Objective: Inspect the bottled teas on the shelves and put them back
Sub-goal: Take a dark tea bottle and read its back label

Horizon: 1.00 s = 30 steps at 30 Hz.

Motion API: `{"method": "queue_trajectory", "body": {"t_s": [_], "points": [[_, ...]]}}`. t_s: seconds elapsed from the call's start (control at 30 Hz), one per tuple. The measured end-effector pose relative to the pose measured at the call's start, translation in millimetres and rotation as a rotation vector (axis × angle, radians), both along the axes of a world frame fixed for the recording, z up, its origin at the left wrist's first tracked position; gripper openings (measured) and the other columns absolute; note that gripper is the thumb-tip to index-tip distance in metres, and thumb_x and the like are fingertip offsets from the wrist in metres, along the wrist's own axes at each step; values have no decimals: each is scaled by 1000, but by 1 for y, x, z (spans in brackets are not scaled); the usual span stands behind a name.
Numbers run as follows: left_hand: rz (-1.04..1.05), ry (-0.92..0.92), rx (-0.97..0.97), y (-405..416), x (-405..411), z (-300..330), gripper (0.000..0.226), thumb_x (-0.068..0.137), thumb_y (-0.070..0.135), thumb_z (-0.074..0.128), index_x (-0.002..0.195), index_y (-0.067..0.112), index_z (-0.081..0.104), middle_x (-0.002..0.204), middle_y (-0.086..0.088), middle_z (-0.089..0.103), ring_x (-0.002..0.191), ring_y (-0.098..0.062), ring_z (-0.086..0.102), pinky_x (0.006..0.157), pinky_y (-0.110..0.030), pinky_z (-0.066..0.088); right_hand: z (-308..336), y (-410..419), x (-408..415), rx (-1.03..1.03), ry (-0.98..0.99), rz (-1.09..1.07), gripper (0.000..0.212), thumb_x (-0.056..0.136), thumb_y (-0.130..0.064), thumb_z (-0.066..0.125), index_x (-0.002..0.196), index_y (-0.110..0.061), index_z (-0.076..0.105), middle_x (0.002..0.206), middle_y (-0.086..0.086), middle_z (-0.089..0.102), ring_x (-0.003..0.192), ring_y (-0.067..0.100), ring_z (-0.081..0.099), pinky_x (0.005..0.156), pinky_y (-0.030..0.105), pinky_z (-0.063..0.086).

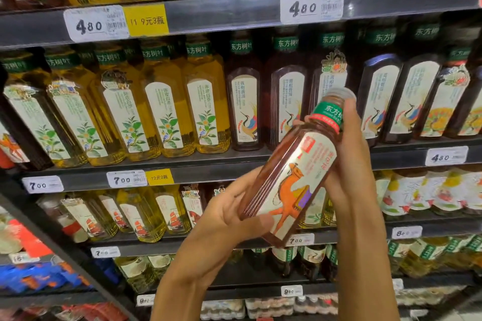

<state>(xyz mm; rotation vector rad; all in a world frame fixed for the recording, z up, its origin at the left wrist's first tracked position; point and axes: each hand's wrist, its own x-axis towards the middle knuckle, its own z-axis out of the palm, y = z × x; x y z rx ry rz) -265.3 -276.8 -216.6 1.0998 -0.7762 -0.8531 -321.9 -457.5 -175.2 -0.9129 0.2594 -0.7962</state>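
A dark brown bottled tea (294,177) with an orange camel on its label and a green neck band is held tilted in front of the shelves, cap pointing up and to the right. My left hand (229,214) cups its base and lower side from the left, thumb across the bottom of the label. My right hand (349,164) grips its upper part from behind, fingers curled near the neck. Behind it stand rows of yellow tea bottles (161,112) and dark tea bottles (287,101) on the middle shelf (182,169).
Shelf rails carry price tags (311,5) reading 4.80 and 7.00, plus yellow offer tags (147,19). More bottles fill the shelf above and the shelves below (146,214). A dark upright frame (52,237) slants at the lower left, with red and blue packs beyond it.
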Motion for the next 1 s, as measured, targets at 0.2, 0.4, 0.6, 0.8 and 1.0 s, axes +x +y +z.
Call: {"method": "queue_trajectory", "body": {"t_s": [0.2, 0.4, 0.6, 0.8, 1.0], "points": [[255, -393, 60, -7, 0, -7, 80, 67, 5, 82, 126, 48, 51, 125, 15, 62, 116, -7, 59, 90, -21, 51, 9, 20, -7, -211, -142, 32, 46, 82, -47, 57, 114, -14, 59, 100, 4, 73, 86, 14, 70, 70, 26, 56], [339, -525, 159, -13, 1, -25, 83, 65, 22, 83, 119, 67, 39, 117, 27, 59, 111, 3, 58, 87, -17, 52, 8, 29, -10, -355, -324, 157, 36, 83, -41, 66, 112, -20, 62, 101, 1, 70, 94, 14, 66, 79, 28, 55], [432, -618, 87, -22, 5, -22, 79, 69, 3, 76, 114, 61, 45, 110, 29, 62, 103, 8, 60, 75, -4, 47, 5, 24, -23, -642, -316, 380, 55, 79, -40, 73, 128, -22, 56, 112, -3, 69, 112, 18, 60, 95, 31, 47], [503, -648, 19, -21, -1, -22, 73, 63, 27, 76, 114, 67, 42, 114, 41, 54, 107, 17, 52, 78, 0, 44, 4, 28, -27, -721, -357, 448, 51, 75, -29, 76, 123, -20, 60, 112, -6, 70, 113, 15, 61, 99, 26, 45], [369, -495, 38, -6, 8, -26, 75, 62, 26, 86, 125, 44, 50, 121, 9, 63, 114, -14, 61, 87, -25, 54, 3, 30, -22, -376, -377, 292, 50, 73, -35, 79, 119, -22, 63, 109, 1, 70, 107, 17, 64, 89, 29, 52]]}}
